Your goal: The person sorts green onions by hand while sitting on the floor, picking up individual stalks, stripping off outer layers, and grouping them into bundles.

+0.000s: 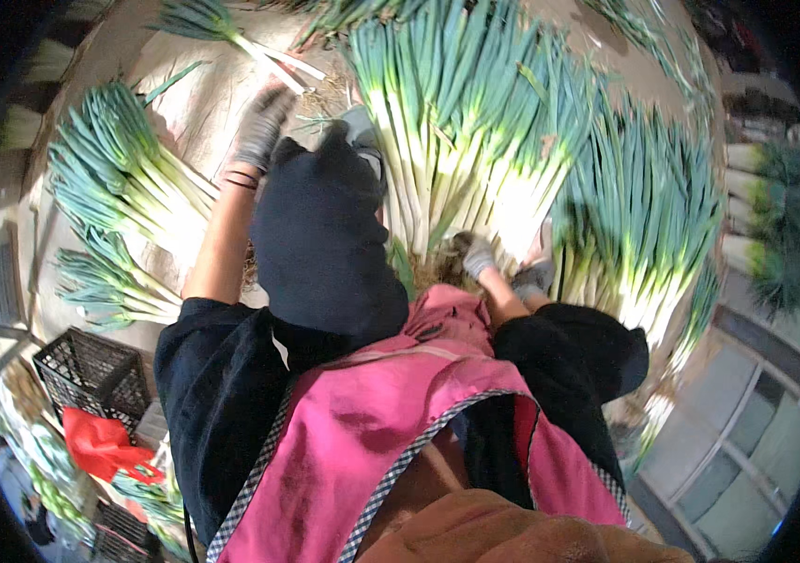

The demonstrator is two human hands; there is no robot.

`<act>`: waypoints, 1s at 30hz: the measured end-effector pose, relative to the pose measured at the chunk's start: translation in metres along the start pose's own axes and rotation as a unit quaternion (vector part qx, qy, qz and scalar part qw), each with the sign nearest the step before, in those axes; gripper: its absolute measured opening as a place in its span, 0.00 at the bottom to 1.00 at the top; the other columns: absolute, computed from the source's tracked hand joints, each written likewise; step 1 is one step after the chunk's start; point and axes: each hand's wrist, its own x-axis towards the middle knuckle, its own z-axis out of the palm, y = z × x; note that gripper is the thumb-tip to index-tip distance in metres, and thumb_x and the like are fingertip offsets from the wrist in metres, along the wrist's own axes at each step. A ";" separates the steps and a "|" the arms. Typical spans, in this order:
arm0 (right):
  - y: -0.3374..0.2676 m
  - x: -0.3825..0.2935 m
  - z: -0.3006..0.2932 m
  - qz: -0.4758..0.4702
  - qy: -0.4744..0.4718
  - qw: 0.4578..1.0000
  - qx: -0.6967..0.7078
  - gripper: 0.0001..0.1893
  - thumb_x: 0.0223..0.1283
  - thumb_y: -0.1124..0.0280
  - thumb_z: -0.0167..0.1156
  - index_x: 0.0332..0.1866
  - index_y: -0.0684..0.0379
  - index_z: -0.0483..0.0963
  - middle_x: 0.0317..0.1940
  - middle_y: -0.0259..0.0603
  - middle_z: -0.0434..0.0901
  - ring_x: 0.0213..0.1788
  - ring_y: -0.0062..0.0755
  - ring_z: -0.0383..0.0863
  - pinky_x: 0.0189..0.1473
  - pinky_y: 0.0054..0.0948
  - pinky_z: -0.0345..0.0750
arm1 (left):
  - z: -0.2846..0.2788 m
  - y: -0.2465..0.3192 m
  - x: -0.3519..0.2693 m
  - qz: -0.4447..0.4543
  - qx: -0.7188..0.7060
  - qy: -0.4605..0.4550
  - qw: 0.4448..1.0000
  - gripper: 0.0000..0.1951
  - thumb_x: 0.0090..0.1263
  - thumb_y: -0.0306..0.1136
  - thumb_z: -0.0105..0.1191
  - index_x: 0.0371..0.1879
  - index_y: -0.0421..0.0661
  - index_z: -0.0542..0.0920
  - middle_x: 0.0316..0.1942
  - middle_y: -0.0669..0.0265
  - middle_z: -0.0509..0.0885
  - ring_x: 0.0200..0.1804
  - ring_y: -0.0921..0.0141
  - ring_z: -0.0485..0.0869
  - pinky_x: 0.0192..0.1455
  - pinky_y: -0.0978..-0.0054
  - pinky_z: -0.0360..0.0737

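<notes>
My left hand (259, 134), in a grey work glove, reaches forward past my dark-trousered knee. Its blurred fingers are at the white ends of a few long green onions (270, 60); I cannot tell whether they grip them. My right hand (477, 257), also gloved, is low at the root ends of a broad row of long green onions (470, 141). Roots and shadow hide its fingertips. The row lies with green tops away from me and white stalks towards me.
Two smaller onion piles (140, 169) (118, 281) lie on my left, and another row (639, 211) on my right. A black plastic crate (94, 373) and a red bag (104, 443) are at the lower left. Stacked onion bundles (769, 211) stand at the far right.
</notes>
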 end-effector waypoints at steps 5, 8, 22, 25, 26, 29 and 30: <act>0.067 0.037 -0.037 0.051 0.184 0.964 0.186 0.10 0.57 0.66 0.51 0.39 0.58 0.75 0.31 0.39 0.77 0.26 0.24 0.75 0.29 0.23 0.72 | 0.049 0.182 -0.063 0.171 -0.122 -0.154 0.965 0.20 0.67 0.37 0.43 0.55 0.39 0.65 0.50 0.55 0.73 0.51 0.65 0.74 0.55 0.69 0.68; 0.097 0.056 -0.051 0.006 0.240 0.929 0.281 0.10 0.56 0.72 0.51 0.38 0.67 0.71 0.23 0.43 0.76 0.22 0.28 0.75 0.22 0.24 0.72 | 0.099 0.237 -0.114 0.146 -0.213 -0.170 0.951 0.17 0.65 0.37 0.48 0.47 0.38 0.71 0.38 0.60 0.77 0.38 0.69 0.78 0.40 0.75 0.75; 0.096 0.042 -0.113 0.173 0.371 0.911 -0.056 0.15 0.46 0.61 0.58 0.40 0.55 0.73 0.30 0.45 0.78 0.35 0.43 0.77 0.38 0.36 0.72 | 0.192 0.172 -0.102 -0.052 -0.084 -0.352 0.931 0.20 0.63 0.40 0.51 0.48 0.39 0.71 0.39 0.61 0.78 0.38 0.71 0.79 0.42 0.77 0.76; 0.088 0.053 -0.111 0.109 0.314 0.936 -0.117 0.15 0.49 0.62 0.56 0.42 0.56 0.72 0.34 0.42 0.77 0.38 0.41 0.75 0.41 0.37 0.71 | 0.203 0.171 -0.102 -0.042 -0.070 -0.386 0.919 0.18 0.65 0.38 0.48 0.48 0.39 0.71 0.39 0.61 0.78 0.39 0.70 0.78 0.44 0.77 0.75; 0.085 0.055 -0.112 0.076 0.300 0.944 -0.118 0.15 0.50 0.62 0.56 0.43 0.56 0.72 0.35 0.41 0.77 0.39 0.41 0.75 0.42 0.38 0.71 | 0.206 0.171 -0.104 -0.051 -0.058 -0.380 0.922 0.18 0.65 0.39 0.49 0.48 0.40 0.71 0.39 0.62 0.79 0.39 0.71 0.78 0.44 0.77 0.75; 0.082 0.058 -0.120 0.008 0.276 0.961 0.022 0.15 0.52 0.64 0.53 0.45 0.57 0.71 0.39 0.39 0.76 0.41 0.39 0.74 0.45 0.39 0.70 | 0.220 0.175 -0.108 -0.061 -0.025 -0.360 0.931 0.19 0.64 0.40 0.50 0.48 0.41 0.71 0.37 0.63 0.80 0.37 0.71 0.79 0.43 0.77 0.75; 0.083 0.057 -0.125 0.004 0.252 0.957 0.141 0.14 0.52 0.64 0.54 0.43 0.57 0.71 0.35 0.38 0.76 0.37 0.36 0.74 0.39 0.36 0.70 | 0.225 0.176 -0.108 -0.055 -0.027 -0.367 0.928 0.19 0.64 0.40 0.50 0.48 0.41 0.71 0.37 0.63 0.80 0.37 0.71 0.79 0.42 0.78 0.75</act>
